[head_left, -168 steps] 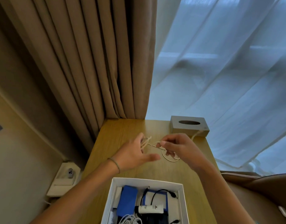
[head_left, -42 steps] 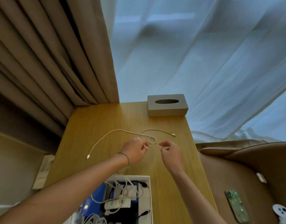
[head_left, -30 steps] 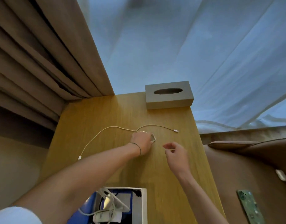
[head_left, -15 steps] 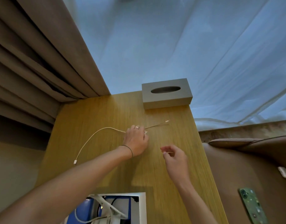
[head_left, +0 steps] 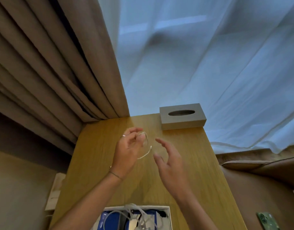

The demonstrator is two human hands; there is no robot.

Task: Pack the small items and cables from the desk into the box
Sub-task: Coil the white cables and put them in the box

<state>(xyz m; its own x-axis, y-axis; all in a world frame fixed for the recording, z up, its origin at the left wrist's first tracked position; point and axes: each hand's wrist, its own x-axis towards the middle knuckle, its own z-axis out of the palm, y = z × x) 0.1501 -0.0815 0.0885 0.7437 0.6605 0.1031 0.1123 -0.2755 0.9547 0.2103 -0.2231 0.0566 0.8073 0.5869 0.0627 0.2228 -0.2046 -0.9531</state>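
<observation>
My left hand (head_left: 128, 149) is raised above the wooden desk (head_left: 201, 171) and pinches a thin white cable (head_left: 145, 152), which loops over its fingertips and hangs down in an arc. My right hand (head_left: 169, 161) is just right of it, fingers spread, close to the cable's free end but holding nothing. The white box (head_left: 167, 213) lies at the near edge of the desk, below both forearms. Inside it I see a blue item (head_left: 112, 220), white cables (head_left: 134, 213) and a black cable end.
A grey tissue box (head_left: 182, 116) stands at the far right corner of the desk. Brown curtains hang at the left and a sheer white curtain behind. A brown leather seat with a green phone (head_left: 267, 222) is on the right.
The cable lay stretched across the desk; my left hand has gathered it and lifted it off the surface. My right hand has opened and risen beside it. The camera has tilted up.
</observation>
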